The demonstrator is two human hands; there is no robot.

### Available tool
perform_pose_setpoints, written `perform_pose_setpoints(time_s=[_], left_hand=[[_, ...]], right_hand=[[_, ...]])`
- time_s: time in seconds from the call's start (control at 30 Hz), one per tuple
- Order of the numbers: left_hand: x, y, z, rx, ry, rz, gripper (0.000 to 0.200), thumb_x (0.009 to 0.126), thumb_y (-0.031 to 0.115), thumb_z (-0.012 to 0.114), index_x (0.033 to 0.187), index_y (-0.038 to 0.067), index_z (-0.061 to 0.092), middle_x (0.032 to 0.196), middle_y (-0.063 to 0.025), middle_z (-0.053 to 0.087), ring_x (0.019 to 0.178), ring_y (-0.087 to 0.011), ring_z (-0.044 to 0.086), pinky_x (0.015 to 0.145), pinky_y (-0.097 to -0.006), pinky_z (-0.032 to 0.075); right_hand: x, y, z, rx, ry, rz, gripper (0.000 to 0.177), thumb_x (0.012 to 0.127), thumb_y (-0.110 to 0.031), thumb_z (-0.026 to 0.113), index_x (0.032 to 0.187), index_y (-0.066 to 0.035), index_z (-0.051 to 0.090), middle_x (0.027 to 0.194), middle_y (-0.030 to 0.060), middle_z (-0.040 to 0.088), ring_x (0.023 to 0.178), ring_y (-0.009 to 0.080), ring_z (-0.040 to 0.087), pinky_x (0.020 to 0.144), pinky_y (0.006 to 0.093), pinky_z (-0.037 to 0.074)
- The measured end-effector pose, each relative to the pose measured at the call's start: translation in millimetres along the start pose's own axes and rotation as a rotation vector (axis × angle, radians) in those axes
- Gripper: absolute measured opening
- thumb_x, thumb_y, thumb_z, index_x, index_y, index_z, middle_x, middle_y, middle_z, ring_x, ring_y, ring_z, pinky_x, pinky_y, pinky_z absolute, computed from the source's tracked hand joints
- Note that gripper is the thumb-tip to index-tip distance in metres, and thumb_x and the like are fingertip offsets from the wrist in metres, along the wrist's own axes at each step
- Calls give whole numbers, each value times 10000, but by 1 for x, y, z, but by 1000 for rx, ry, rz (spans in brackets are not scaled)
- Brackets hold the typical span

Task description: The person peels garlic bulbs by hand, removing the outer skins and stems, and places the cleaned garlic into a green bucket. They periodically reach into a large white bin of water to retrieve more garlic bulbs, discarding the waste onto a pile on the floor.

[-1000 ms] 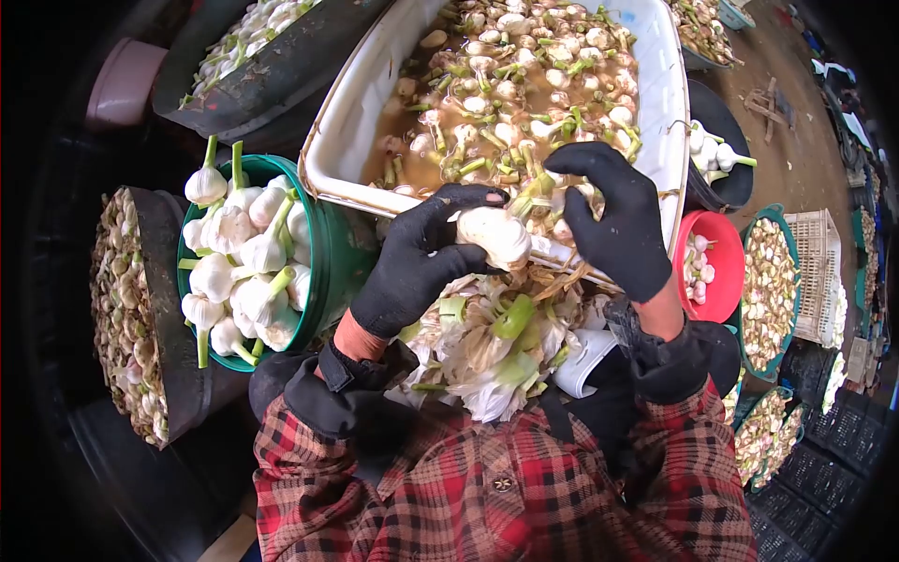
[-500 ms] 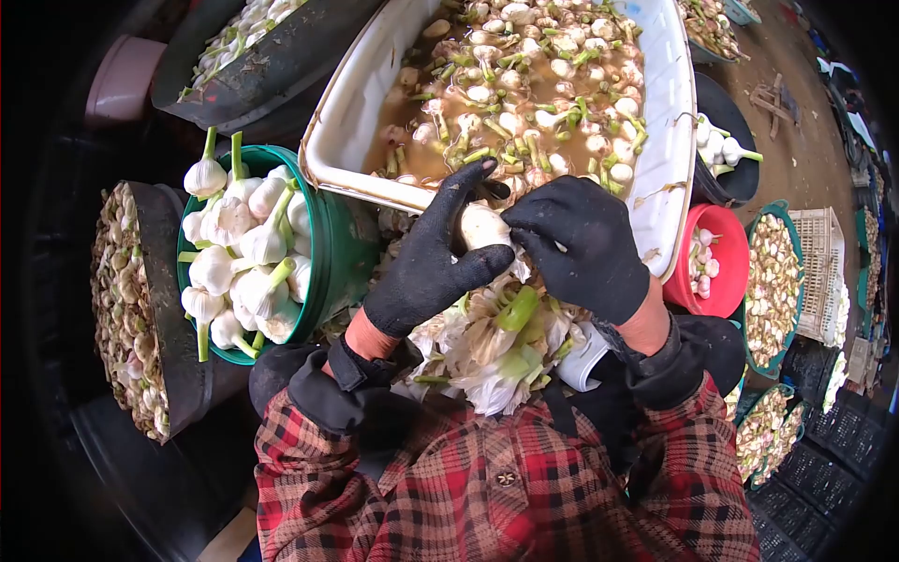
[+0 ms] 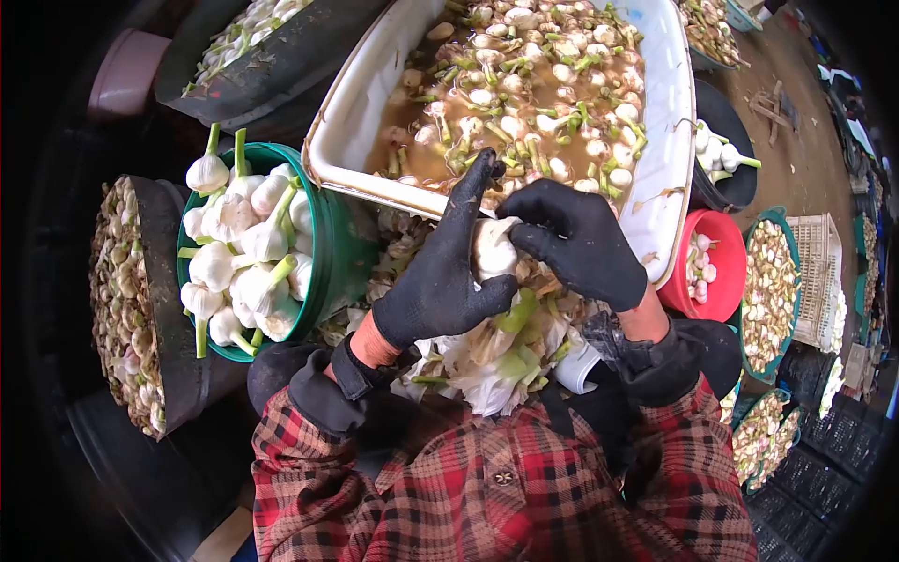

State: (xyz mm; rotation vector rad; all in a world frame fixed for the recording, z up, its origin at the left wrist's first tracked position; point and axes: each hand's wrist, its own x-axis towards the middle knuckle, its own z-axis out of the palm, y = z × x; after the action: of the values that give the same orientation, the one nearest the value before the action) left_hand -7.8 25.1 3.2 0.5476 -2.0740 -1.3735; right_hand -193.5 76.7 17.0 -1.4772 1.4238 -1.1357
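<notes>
My left hand (image 3: 440, 272), in a black glove, holds a whitish garlic bulb (image 3: 493, 249) between its thumb and fingers. My right hand (image 3: 582, 242), also gloved in black, pinches at the bulb's upper right side, where a bit of skin shows at the fingertips. Beneath both hands lies a heap of loose garlic skins (image 3: 496, 361) with green pieces in it. Just beyond them stands a white tub (image 3: 667, 150) of brown water with many floating bulbs. To the left, a green bucket (image 3: 342, 253) is filled with clean white bulbs with short green stems.
A red bowl (image 3: 729, 272) with some bulbs and a black bucket (image 3: 740, 122) with stemmed bulbs stand right of the tub. Farther right are a beige crate (image 3: 813, 272) and green-rimmed baskets of garlic. Dark containers (image 3: 173, 290) of garlic stand at the left.
The bulb has turned in my left hand and sits slightly lower and further right. My right hand's fingers have shifted slightly left and lie over its top edge.
</notes>
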Motion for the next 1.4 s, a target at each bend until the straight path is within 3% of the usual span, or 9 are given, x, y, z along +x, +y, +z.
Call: perform_pose_setpoints(time_s=[0.13, 0.27, 0.33, 0.47, 0.7, 1.03, 1.1, 1.23, 1.4], left_hand=[[-1, -1, 6, -44, 42, -34, 922, 762, 220, 666, 1461, -56, 133, 1479, -254, 257, 1399, -344, 246, 1138, -385, 202], [4, 8, 4, 92, 184, -308, 616, 863, 339, 657, 1263, -81, 451, 1108, -290, 574, 1043, -375, 596, 876, -415, 462], [6, 12, -1, 38, 9, -537, 493, 881, 280, 649, 1217, -54, 514, 887, -155, 649, 860, -222, 652, 773, -347, 513], [0, 4, 9, 154, 139, -240, 398, 828, 243, 662, 1099, -29, 556, 957, -257, 613, 862, -399, 622, 744, -427, 494], [-2, 7, 8, 244, 173, -4, 474, 792, 160, 655, 1193, -56, 522, 1112, -196, 604, 1001, -288, 622, 880, -346, 475], [1, 9, -5, -641, 169, -269, 651, 791, 171, 676, 1349, -21, 401, 1299, -137, 496, 1267, -224, 440, 1070, -362, 333], [-3, -3, -9, -223, 36, 151, 577, 780, 85, 526, 1343, -6, 436, 1314, -89, 487, 1198, -166, 471, 962, -309, 433], [2, 18, -2, -965, 81, -326, 553, 783, 172, 625, 1289, -1, 484, 1215, -112, 552, 1084, -162, 542, 888, -306, 473], [2, 15, 1, 148, 223, -36, 377, 774, 195, 681, 1082, 8, 567, 989, -59, 642, 930, -188, 613, 825, -323, 491]], right_hand=[[-3, -6, 4, -208, 0, -32, 167, 779, -46, 665, 944, -24, 644, 829, 125, 634, 664, 252, 621, 622, 334, 484], [-5, -7, 13, -392, 167, -260, 79, 762, -11, 616, 838, -34, 610, 816, 138, 607, 740, 353, 621, 607, 389, 486], [-6, -4, 15, -412, 190, -283, 65, 767, -19, 615, 831, -29, 611, 787, 151, 610, 714, 353, 621, 607, 396, 485], [-5, 2, 14, -339, 200, -141, 49, 769, -29, 615, 817, -18, 615, 738, 171, 615, 696, 356, 625, 608, 399, 481], [3, 17, 3, -222, 235, 38, 138, 822, -93, 619, 831, 41, 646, 687, 210, 623, 619, 315, 619, 596, 374, 464], [7, 31, 8, -290, 417, 16, 113, 846, -43, 540, 859, 15, 636, 722, 221, 613, 679, 368, 620, 599, 390, 461], [6, 38, 6, -321, 439, -19, 110, 846, -39, 536, 859, 12, 632, 728, 222, 612, 692, 375, 621, 603, 397, 463], [3, 37, 3, -341, 459, -46, 92, 850, -35, 532, 869, 2, 613, 748, 223, 612, 726, 393, 621, 615, 412, 469], [-18, 7, 14, -265, 259, -80, 112, 833, -31, 547, 932, 0, 589, 778, 205, 615, 709, 383, 622, 607, 426, 474]])
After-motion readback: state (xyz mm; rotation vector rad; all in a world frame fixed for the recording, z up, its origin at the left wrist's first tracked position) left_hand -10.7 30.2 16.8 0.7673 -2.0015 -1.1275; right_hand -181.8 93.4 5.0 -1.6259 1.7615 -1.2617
